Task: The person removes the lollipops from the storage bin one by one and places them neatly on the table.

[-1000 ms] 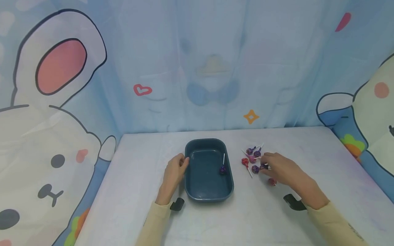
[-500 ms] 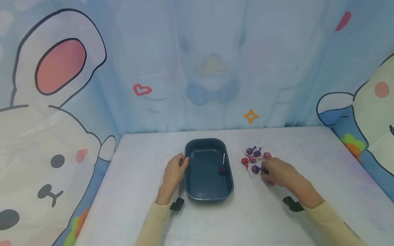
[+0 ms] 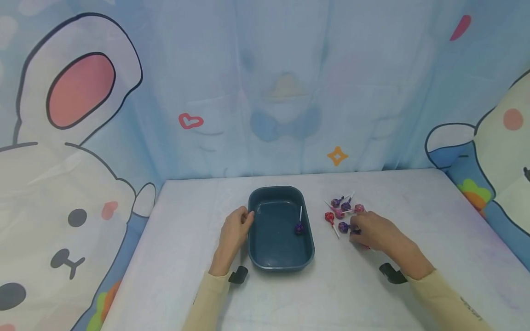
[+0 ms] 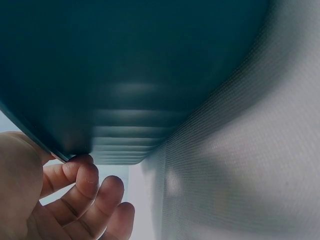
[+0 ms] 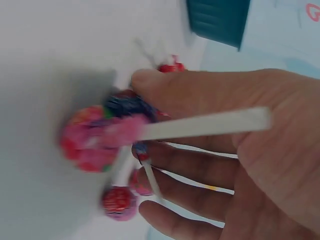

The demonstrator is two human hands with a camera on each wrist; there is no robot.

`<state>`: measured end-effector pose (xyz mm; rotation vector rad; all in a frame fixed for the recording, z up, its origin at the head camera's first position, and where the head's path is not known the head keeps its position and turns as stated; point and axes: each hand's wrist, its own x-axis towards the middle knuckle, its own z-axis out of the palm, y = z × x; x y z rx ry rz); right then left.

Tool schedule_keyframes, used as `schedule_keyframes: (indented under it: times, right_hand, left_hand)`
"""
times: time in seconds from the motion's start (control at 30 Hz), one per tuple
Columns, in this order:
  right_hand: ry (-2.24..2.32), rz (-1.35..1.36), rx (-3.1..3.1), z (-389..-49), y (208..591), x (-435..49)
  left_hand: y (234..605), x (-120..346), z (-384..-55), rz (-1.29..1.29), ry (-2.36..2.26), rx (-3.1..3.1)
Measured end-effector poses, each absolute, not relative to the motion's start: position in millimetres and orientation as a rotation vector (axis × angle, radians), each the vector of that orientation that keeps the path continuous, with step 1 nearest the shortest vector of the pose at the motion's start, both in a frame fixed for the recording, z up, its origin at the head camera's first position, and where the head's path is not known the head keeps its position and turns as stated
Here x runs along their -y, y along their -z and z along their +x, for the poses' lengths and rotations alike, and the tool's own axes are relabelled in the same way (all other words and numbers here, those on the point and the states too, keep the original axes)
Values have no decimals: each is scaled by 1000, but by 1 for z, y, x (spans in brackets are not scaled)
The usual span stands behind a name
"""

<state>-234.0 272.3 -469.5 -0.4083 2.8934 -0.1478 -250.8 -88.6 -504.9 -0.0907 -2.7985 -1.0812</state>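
My left hand (image 3: 233,234) grips the left rim of a dark teal rectangular tray (image 3: 275,255), the thumb above and curled fingers below in the left wrist view. One purple-wrapped lollipop (image 3: 299,228) lies inside, its white stick against the right wall. To the right of the tray, my right hand (image 3: 378,234) is low over a cluster of lollipops. In the right wrist view its thumb and forefinger pinch a dark purple lollipop (image 5: 125,106), partly hidden by the fingers. A pink lollipop (image 5: 82,140) lies nearer that camera, its stick crossing in front of the palm.
Around the right fingers lie a red lollipop (image 3: 329,217), a pink lollipop (image 3: 359,208), a purple lollipop (image 3: 343,227) and several others. A white cloth (image 3: 198,202) covers the table. Behind it hangs a blue curtain (image 3: 207,82) with cartoon prints.
My right hand has shifted slightly down and its fingers have drawn together on the dark purple lollipop, uncovering a pink one behind. The left hand and tray stay put.
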Motion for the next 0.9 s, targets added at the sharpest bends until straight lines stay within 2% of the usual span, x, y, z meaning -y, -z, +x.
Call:
schedule_keyframes:
  times: [0.43,0.9]
  right_hand:
    - [186,-497,-3001,-240,419,-246]
    - [116,-661,-3027,-246,410,-217]
  left_hand:
    - [506,89,-252,-77,1073,2801]
    - [504,88,-250,-87,1086,2780]
